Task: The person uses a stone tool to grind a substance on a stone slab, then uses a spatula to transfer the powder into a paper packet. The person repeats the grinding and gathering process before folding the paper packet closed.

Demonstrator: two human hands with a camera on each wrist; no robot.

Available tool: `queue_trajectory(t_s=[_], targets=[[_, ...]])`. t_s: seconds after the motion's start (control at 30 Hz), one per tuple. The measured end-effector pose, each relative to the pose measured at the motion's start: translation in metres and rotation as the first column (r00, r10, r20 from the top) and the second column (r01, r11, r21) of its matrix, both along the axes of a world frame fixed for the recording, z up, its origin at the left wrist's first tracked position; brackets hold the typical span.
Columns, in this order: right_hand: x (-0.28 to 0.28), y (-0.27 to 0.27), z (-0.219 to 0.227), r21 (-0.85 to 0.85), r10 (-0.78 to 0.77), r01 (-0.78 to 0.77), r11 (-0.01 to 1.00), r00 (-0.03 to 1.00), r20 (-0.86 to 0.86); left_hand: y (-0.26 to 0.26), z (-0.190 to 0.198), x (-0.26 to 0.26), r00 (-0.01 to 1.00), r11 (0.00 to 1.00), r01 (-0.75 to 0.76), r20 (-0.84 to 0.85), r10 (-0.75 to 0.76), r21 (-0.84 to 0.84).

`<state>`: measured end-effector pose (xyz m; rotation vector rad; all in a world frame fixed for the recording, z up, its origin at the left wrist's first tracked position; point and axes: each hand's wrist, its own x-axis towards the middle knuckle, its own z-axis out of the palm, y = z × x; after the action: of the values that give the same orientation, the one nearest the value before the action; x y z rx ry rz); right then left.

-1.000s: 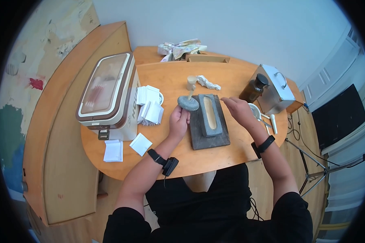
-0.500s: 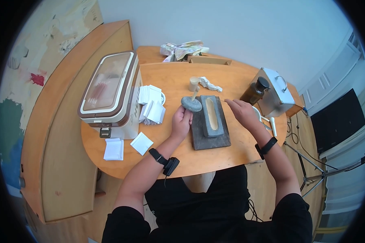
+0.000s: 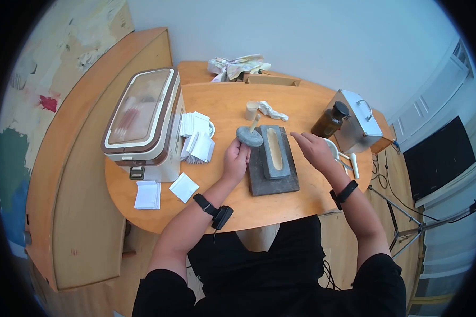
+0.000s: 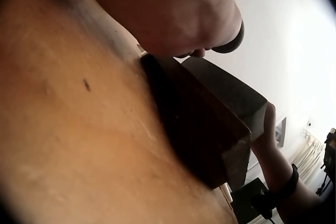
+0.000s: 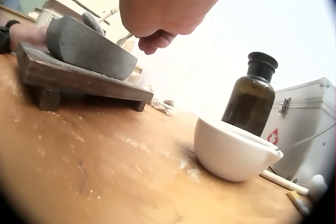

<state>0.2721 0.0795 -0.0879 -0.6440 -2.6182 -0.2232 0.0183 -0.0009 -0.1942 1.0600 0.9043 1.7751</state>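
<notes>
My left hand grips a round grey stone grinding wheel from below, with its wooden axle sticking up. The wheel stands tilted beside the far left end of a long grey stone trough. Inside the trough's narrow hollow is a tan colour. Right of the trough, my right hand is raised, fingertips pointing to its far end. In the right wrist view, a thin spatula-like tool juts from the right hand's pinched fingers toward the trough. Most of that tool is hidden.
Under the trough is a dark wooden stand. A white mortar, a brown bottle and a metal case stand to the right. White paper packets lie by a lidded box. A small cup and crumpled tissue sit behind.
My left hand has shifted slightly right with the grinding wheel. The thin tool showed beyond my right fingertips half a second ago and is hard to see now in the head view.
</notes>
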Motion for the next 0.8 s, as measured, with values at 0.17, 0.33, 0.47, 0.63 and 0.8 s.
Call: queue_trajectory(t_s=[0.17, 0.33, 0.47, 0.63, 0.8], targets=[[-0.01, -0.002, 0.004, -0.056, -0.099, 0.099, 0.994, 0.995, 0.0, 0.001, 0.0, -0.001, 1.0, 1.0, -0.001, 0.008, 0.001, 0.008], [0.001, 0.0, -0.003, 0.023, -0.019, 0.018, 1.0, 0.999, 0.036, -0.001, 0.001, -0.001, 1.0, 1.0, -0.01, -0.008, 0.011, 0.008], [0.0, 0.002, 0.004, 0.035, -0.06, 0.059, 0.998, 0.998, 0.034, -0.002, 0.003, 0.001, 1.0, 1.0, 0.006, -0.007, -0.006, 0.003], [-0.003, 0.001, 0.01, 0.039, -0.031, 0.028, 0.999, 0.997, 0.077, 0.0, 0.0, 0.0, 1.0, 1.0, 0.0, 0.008, 0.0, 0.002], [-0.004, -0.003, 0.019, 0.052, 0.041, -0.047, 0.998, 0.994, 0.103, 0.0, -0.002, 0.0, 1.0, 1.0, -0.011, -0.006, 0.011, -0.006]])
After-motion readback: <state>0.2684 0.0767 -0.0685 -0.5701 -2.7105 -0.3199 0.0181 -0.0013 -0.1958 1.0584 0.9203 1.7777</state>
